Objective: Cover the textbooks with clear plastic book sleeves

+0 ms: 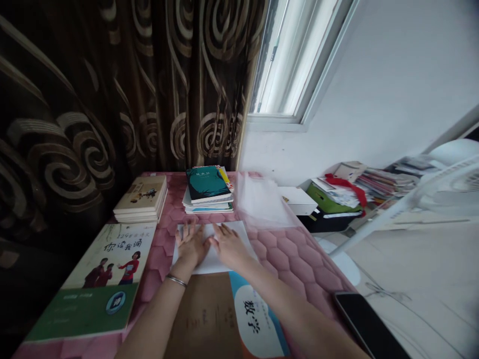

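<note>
My left hand (190,245) lies flat with fingers spread on a white sheet (239,232) on the pink quilted table cover (284,254); a thin bracelet is on that wrist. Beside it, my right hand (227,244) also rests flat on the sheet, fingers stretched out. Both hands press the sheet and hold nothing. Under my forearms lie a brown paper sheet (207,319) and a blue and white textbook (258,324). A clear plastic cover (262,202) lies just beyond the sheet.
A green and white book (101,284) lies at the left, a stack of tan books (142,199) behind it, and a stack topped by a teal book (207,187) at the back. A black phone (368,326) sits at the right edge. Cluttered papers (359,192) and a white fan (430,194) stand to the right. Dark curtains hang behind.
</note>
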Demonstrator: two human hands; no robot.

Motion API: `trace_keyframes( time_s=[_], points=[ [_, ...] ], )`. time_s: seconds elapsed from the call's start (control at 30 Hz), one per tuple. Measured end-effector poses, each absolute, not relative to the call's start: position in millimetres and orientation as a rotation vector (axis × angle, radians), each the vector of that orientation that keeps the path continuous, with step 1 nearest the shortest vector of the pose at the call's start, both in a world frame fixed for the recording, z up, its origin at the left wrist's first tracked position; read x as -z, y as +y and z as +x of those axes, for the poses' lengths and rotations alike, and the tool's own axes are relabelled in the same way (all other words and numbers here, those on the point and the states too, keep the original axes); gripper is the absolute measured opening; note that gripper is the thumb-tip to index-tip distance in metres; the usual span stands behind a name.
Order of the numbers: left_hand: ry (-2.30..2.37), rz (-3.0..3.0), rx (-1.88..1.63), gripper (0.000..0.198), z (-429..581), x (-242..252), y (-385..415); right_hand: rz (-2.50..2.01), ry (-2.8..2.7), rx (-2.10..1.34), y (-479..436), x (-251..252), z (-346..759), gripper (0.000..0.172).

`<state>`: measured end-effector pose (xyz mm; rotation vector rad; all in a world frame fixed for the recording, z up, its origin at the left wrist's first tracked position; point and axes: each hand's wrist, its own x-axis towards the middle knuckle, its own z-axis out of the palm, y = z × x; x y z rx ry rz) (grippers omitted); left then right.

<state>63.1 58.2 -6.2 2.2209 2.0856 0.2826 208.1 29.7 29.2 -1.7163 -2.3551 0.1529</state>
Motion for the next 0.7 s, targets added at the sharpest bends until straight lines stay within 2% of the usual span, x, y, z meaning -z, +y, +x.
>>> trace_keyframes(
  time_s=[0.1,0.23,0.7],
  points=[
    [2.069,2.236,-0.27,0.054,60,9,59,-1.607,-2.414,-0.384,51,-17,181,0.062],
    [2.049,2.237,-0.332,0.054,60,9,56,-1.683,-2.368,-0.485,64,-7,171,0.065],
    [2.099,2.185,-0.353,0.053,63,3,54,-2.043,-2.161,-0.254,53,-9,231,0.063]
  ],
)
